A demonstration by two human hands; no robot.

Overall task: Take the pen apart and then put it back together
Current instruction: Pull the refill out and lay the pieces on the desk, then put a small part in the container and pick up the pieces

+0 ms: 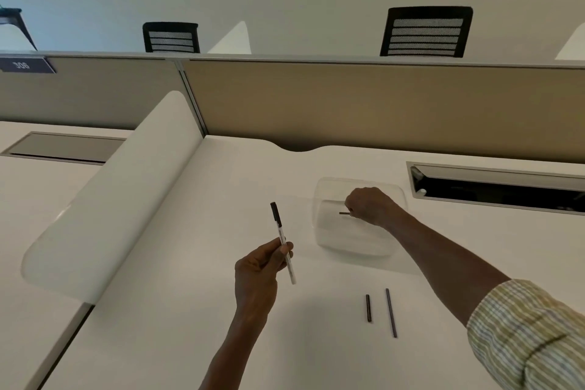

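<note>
My left hand (259,269) pinches a white pen barrel (284,245) with a black end pointing up and away, held above the white desk. My right hand (368,206) reaches into a clear plastic tray (357,247) and pinches a small dark pen piece (344,213) whose tip sticks out to the left of my fingers. On the desk near me lie two dark parts side by side: a short black piece (368,308) and a longer thin rod (391,312). Both lie apart from my hands.
A white curved divider (110,193) runs along the left of the desk. A beige partition wall (348,104) closes the back. An open cable slot (493,188) is at the back right. Black chairs (425,32) stand beyond the partition.
</note>
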